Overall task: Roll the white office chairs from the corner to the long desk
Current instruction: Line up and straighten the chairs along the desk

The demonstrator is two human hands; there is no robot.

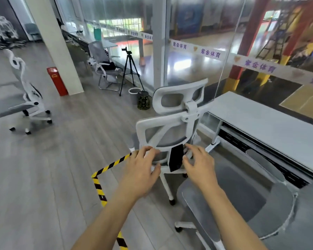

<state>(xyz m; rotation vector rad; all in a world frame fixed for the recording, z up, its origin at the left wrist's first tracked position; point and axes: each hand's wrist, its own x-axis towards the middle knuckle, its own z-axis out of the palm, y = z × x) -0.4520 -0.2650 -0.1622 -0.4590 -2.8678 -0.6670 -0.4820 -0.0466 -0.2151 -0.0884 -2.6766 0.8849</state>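
White office chair [170, 127] sits dead ahead of both hands, back toward the camera, headrest up. Its far side is just beside the near end of the long desk [260, 120], which runs off to the right of the grip.

Step in hand, my read: get a two-handed hold on the backrest and steer the chair in to the desk. To do it well:
- Take the rigid white frame, not the mesh or the black panel [176, 157] between the hands.
- Push low and level so the casters [172, 202] roll instead of tipping.
- Angle right, and mind the desk leg [213, 143] and the second chair [242, 204] under the right forearm.

Left hand [143, 165]: fingers curled over the lower backrest rail, thumb underneath. That reads as gripping the frame, though motion blur softens it.

Right hand [197, 163]: fingers spread and relaxed, holding nothing, thumb at the edge of the black panel. Contact with the frame can't be confirmed.

Farther out: yellow-black floor tape [110, 166] left of the left hand, third chair [22, 103] well off left, tripod [131, 69] and grey bin [134, 95] beyond the chair.
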